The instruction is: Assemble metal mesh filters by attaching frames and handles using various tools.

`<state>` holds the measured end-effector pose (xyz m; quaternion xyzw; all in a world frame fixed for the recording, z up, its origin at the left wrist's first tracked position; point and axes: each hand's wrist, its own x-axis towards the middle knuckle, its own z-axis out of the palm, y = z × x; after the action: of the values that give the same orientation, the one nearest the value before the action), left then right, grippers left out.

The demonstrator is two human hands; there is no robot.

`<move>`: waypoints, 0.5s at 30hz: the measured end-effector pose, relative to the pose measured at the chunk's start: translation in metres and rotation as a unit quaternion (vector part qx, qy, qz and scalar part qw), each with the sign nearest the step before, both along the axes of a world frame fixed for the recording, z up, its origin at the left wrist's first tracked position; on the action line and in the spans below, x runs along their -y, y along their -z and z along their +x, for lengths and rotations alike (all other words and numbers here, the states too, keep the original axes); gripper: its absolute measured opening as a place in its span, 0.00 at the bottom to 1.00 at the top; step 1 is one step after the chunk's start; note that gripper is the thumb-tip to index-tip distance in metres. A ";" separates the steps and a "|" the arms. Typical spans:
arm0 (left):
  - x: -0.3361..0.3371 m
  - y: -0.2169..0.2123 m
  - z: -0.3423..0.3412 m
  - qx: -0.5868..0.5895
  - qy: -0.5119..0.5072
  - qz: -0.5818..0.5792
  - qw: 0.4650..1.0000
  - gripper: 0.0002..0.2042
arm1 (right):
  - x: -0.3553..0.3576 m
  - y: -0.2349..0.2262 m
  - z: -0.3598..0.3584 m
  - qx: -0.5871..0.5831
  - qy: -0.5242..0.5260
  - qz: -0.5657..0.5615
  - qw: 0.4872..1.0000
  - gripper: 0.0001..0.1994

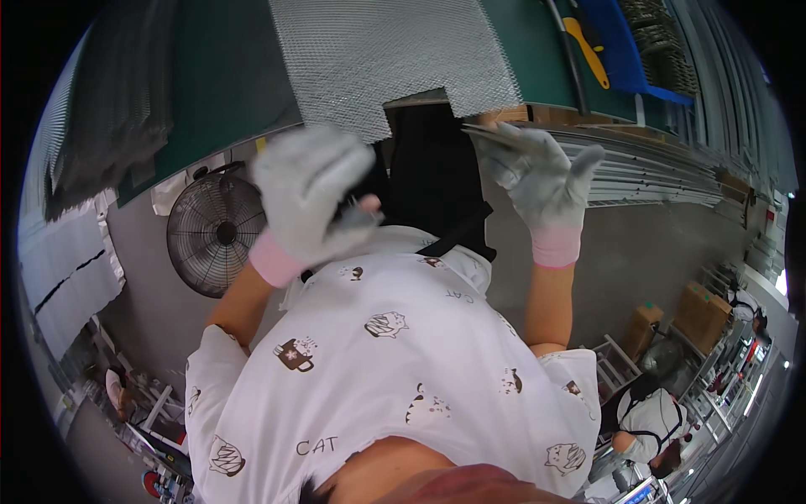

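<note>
Both my hands wear grey-white gloves with pink cuffs. A silver metal mesh sheet [390, 50] lies on the green tabletop [222, 67], its near edge overhanging and showing a square notch. My left hand [317, 197] is raised beside the sheet's near left corner; motion smears its fingers, and what they hold, if anything, cannot be made out. Near the right corner, my right hand [541, 176] grips a thin, flat grey piece [495, 137] at its fingers, seen almost edge-on, while the thumb sticks out to the side.
Dark mesh sheets [109, 109] are piled at the left. A yellow-handled tool [586, 52] lies by a blue tray [620, 50] of metal parts. Long metal profiles [646, 168] are stacked below the table's right side. A round fan [225, 232] stands under its left side. Other people work behind.
</note>
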<state>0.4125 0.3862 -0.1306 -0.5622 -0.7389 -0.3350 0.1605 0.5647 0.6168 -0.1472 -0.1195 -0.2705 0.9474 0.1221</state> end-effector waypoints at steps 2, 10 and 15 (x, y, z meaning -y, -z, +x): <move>0.005 0.017 0.019 0.152 0.064 -0.037 0.986 0.10 | 0.005 0.012 0.007 0.079 0.038 0.055 0.995 0.10; -0.010 0.101 0.032 0.770 -0.075 0.075 0.629 0.26 | 0.058 0.035 -0.004 0.139 0.078 0.216 0.963 0.30; -0.022 0.104 0.031 0.775 -0.066 0.201 0.595 0.22 | 0.070 0.061 -0.015 0.185 0.099 0.116 0.971 0.13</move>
<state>0.4440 0.4082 -0.2345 0.0060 -0.5344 -0.7728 -0.3424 0.5499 0.5472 -0.2086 -0.3042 -0.3837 0.8540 0.1760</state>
